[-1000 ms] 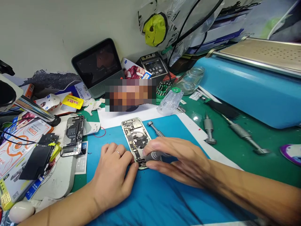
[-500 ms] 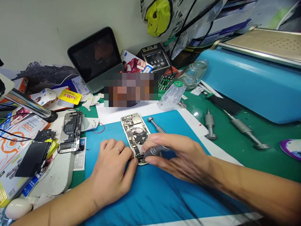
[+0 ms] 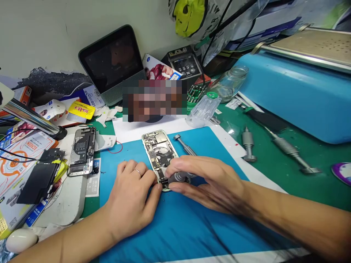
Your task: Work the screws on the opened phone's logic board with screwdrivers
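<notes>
An opened phone (image 3: 159,151) lies on the blue mat (image 3: 128,233), its inner boards and parts exposed. My left hand (image 3: 134,195), with a ring on one finger, has its fingers curled and its thumb and forefinger closed on the phone's lower left edge. Between the thumb and fingers of my right hand (image 3: 208,179) is a grey screwdriver (image 3: 179,177), held over the phone's lower end; its tip is hard to make out. Another screwdriver (image 3: 186,145) lies on the mat just right of the phone. Tiny dark screws sit below the phone.
A second opened phone (image 3: 82,151) rests at the left beside boxes and a lamp arm (image 3: 33,115). More screwdrivers (image 3: 248,144) lie on the green table at right. Behind are a clear plastic holder (image 3: 204,109), a glass jar (image 3: 233,82), a smart display (image 3: 112,62) and a blue machine (image 3: 287,98).
The camera view has shifted slightly. My hands, the phone and the screwdriver keep nearly the same positions relative to one another.
</notes>
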Demonstrator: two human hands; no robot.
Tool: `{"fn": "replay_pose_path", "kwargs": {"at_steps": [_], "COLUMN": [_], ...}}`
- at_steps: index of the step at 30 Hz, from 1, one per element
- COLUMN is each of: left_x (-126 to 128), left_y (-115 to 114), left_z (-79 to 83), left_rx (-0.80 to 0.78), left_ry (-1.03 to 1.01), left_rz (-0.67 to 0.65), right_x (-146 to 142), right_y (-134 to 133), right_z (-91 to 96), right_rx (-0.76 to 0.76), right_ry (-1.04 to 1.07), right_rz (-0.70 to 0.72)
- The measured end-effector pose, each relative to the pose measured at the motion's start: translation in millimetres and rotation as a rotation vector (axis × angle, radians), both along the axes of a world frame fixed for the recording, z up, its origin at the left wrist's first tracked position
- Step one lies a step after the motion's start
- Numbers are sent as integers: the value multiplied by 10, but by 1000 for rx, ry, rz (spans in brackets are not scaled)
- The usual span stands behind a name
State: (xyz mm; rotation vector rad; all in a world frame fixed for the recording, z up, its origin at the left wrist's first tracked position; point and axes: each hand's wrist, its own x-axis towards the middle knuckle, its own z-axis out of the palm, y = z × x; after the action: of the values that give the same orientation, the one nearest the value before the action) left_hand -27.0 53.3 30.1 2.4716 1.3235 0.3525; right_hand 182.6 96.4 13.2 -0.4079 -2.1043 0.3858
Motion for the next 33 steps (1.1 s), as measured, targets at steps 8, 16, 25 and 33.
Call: {"fn": "replay_pose_path", "kwargs": {"at_steps": [8, 16, 25, 33], "left_x": [9, 5, 9, 5], "left_y": [21, 15, 18, 23], "left_z": [-6, -2, 5, 0], "left_rx": [-5, -14, 15, -2], "left_ry": [4, 8, -30, -31], "left_rz": [-2, 0, -2, -1], "right_x": [-2, 6, 3, -10], "right_y": [-6, -5, -29, -2], "right_z": [-17, 3, 51, 89], "right_rx": [-3, 43, 65, 78], "right_ry": [-4, -46, -88, -41], "right_rz": [-13, 0, 27, 49]}}
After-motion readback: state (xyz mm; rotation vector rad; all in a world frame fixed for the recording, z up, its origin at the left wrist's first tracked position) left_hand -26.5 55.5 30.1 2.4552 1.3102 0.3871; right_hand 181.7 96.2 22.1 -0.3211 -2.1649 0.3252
